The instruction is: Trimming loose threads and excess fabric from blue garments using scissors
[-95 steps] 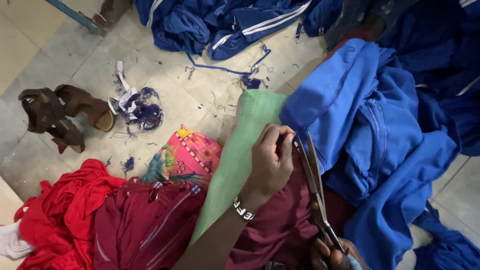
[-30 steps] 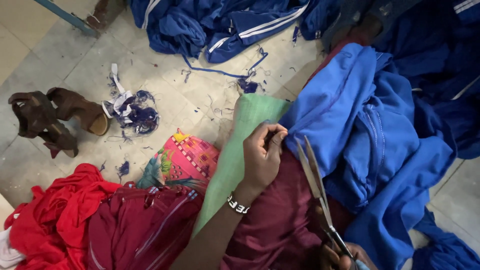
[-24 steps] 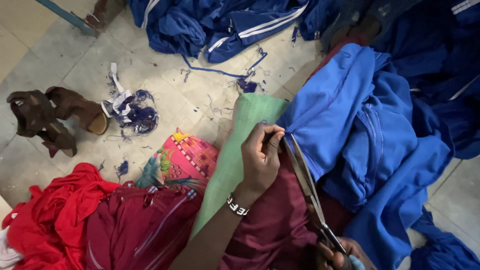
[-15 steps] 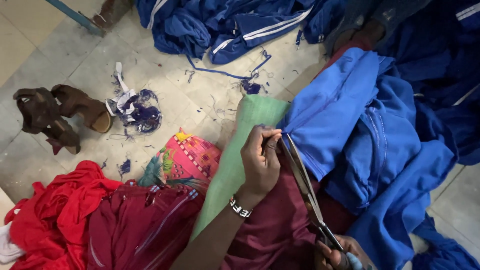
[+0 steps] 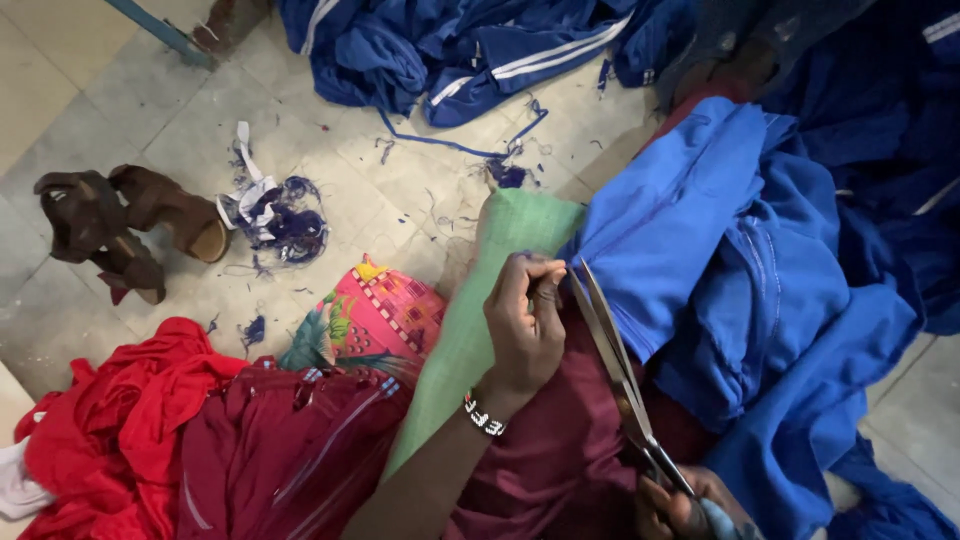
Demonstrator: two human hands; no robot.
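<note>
the left hand [image 5: 525, 325] pinches the edge of the blue garment [image 5: 700, 250] over the lap, as before — the scissors [image 5: 615, 365], gripped by the right hand [image 5: 680, 505], have drawn nearly shut since a second ago, so the cut advances.

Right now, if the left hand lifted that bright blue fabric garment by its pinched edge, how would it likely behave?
Probably floppy: the bright blue fabric garment lies in soft folds. Its hanging bulk would likely drag and sag from the left hand. It seems unlikely to slip or roll.
</note>
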